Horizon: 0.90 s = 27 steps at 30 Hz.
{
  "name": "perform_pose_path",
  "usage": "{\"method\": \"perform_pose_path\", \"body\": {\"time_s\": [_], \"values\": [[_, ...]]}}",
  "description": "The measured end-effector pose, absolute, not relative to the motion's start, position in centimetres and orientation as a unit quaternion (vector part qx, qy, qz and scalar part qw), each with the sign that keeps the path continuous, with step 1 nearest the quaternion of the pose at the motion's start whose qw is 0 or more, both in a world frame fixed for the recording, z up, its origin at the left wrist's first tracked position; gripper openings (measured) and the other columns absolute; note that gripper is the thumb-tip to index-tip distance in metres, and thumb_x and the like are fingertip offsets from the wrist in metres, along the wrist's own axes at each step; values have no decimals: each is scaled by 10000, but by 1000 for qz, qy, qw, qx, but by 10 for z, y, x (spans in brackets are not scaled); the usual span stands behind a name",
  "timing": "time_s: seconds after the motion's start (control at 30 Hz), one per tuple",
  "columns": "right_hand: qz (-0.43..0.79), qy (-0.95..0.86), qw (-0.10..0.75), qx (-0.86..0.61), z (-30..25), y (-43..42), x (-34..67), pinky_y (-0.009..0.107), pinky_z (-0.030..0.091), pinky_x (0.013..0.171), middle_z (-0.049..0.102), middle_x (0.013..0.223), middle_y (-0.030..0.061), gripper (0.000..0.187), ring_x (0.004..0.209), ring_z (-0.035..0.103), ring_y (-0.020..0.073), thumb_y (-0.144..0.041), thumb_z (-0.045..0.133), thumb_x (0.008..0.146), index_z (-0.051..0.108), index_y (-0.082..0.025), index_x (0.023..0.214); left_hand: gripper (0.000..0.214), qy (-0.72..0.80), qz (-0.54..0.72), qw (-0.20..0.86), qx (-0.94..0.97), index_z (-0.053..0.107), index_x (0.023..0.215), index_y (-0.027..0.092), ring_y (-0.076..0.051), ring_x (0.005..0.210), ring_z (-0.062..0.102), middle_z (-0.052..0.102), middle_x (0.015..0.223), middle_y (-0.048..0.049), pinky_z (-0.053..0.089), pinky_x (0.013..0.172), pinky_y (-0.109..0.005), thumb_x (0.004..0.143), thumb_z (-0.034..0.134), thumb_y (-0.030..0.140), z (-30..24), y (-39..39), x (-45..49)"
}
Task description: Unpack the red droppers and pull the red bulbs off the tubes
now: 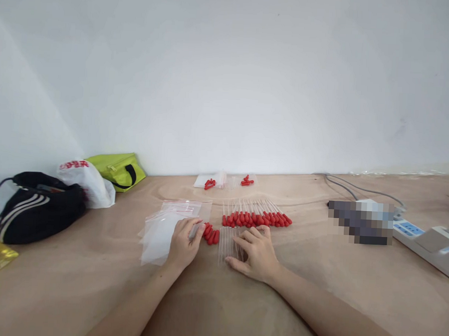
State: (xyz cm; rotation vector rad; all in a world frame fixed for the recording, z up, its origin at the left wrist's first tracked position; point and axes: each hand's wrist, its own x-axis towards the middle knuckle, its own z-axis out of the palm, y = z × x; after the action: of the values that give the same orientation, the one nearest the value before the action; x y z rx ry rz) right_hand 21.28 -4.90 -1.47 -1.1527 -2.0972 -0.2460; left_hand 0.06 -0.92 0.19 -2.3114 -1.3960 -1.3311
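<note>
My left hand (183, 243) rests on a stack of clear zip bags (161, 230), its fingers curled around the mouth of one bag with several red dropper bulbs (211, 235) showing at the opening. My right hand (255, 252) lies beside it, fingers bent over the clear glass tubes (228, 243) of those droppers. Just beyond the hands, a row of several droppers with red bulbs (257, 219) lies on the wooden table (90, 281).
Two small filled bags with red bulbs (226, 180) lie near the wall. A black striped bag (30, 205), a white plastic bag (86, 181) and a green pouch (117, 169) sit at the left. A power strip (427, 241), cables and a blurred item are at the right.
</note>
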Motion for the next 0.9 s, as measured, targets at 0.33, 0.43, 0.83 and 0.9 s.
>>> {"method": "perform_pose_path", "body": {"time_s": [0.33,0.43,0.83,0.9], "values": [[-79,-782,419,-455,-13,-57,227,336,238,746,583,715,-1,233,708,469,131,-419,499,785,637,-248,862,97,-489,-315,64,-811,621,735,215,-237,832,520,578,850,-40,393,714,-394,687,639,298,16,3,50],[-81,-763,437,-469,-14,-61,239,325,248,731,579,688,2,211,685,474,124,-369,482,808,644,-234,816,111,-526,-286,56,-799,623,694,202,-257,854,511,574,866,-57,378,718,-413,681,645,310,17,10,64],[-78,-751,439,-487,-13,-63,252,330,294,734,595,744,14,175,725,518,137,-260,469,811,630,-226,870,100,-522,-401,138,-740,645,677,207,-227,867,520,605,878,-47,342,771,-383,733,572,247,18,-3,48],[-111,-746,441,-487,-13,-63,252,346,309,767,602,888,52,234,829,528,167,-276,471,808,596,-215,997,126,-474,-421,154,-758,647,697,208,-220,853,521,607,866,-49,343,776,-380,759,550,260,16,-15,38]]}}
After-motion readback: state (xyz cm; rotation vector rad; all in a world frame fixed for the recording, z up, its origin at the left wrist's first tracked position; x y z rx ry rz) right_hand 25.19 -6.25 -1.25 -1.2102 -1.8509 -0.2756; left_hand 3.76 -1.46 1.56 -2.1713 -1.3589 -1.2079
